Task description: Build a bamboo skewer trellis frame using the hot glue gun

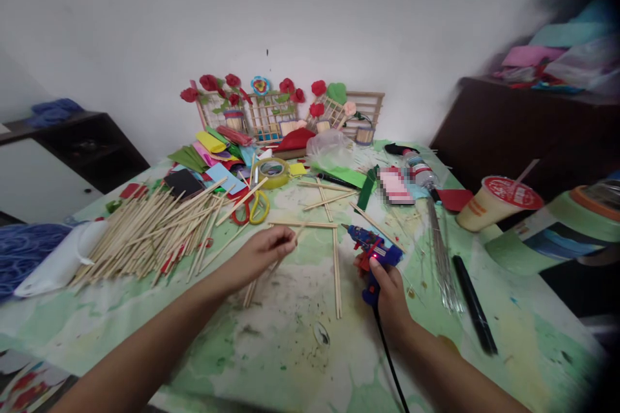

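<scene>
My right hand (pixel 387 290) is wrapped round a blue glue gun (pixel 371 246) with a small red light, its nozzle pointing left near the corner of some joined wooden sticks (pixel 338 271). Those sticks lie at a right angle on the green-and-white tablecloth. Over their left part hovers my left hand (pixel 271 248), fingers pinched together; a thin stick seems to pass at the fingertips, but blur hides what they hold. Beneath and beside that hand, another stick pair (pixel 250 293) slants down. Loose sticks (pixel 322 197) lie crossed just behind.
A big pile of sticks (pixel 140 232) spreads at left, near scissors (pixel 249 208) and tape (pixel 271 173). To the right are wires (pixel 442 258), a black marker (pixel 475 304), a drink cup (pixel 498 202) and a large jar (pixel 557 229). Flower crafts (pixel 271 110) stand at the wall.
</scene>
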`<action>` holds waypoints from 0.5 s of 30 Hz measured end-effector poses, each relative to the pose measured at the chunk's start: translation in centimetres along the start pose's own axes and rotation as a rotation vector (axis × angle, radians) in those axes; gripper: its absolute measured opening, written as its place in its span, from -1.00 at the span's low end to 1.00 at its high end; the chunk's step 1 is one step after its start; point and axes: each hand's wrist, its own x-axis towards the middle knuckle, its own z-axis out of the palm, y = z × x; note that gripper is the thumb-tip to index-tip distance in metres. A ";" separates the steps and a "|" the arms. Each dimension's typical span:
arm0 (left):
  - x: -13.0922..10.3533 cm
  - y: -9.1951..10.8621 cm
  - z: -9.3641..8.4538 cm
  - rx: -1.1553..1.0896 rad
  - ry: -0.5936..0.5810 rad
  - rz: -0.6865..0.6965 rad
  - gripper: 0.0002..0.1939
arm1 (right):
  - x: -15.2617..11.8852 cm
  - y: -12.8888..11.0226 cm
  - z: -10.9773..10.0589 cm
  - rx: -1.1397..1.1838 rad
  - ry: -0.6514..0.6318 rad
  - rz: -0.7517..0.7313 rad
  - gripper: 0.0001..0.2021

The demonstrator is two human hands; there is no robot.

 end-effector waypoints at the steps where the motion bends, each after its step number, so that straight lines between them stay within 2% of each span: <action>1: 0.6 -0.4 0.2 -0.185 -0.012 -0.063 -0.73 | 0.0 -0.1 0.0 0.002 -0.019 -0.014 -0.62; 4: 1.9 -2.0 1.6 -0.625 -0.152 -0.252 -0.70 | -0.1 -0.2 0.0 -0.013 -0.065 -0.066 -0.63; 7: 2.4 -2.9 3.0 -0.826 -0.187 -0.346 -0.69 | -0.3 -0.1 -0.1 -0.054 -0.085 -0.148 -0.64; 10: 2.3 -3.2 3.6 -0.872 -0.210 -0.351 -0.69 | -0.7 0.1 -0.3 -0.114 -0.114 -0.254 -0.63; 15: 1.5 -3.5 3.9 -0.808 -0.237 -0.311 -0.66 | -1.4 0.5 -0.8 -0.165 -0.209 -0.367 -0.62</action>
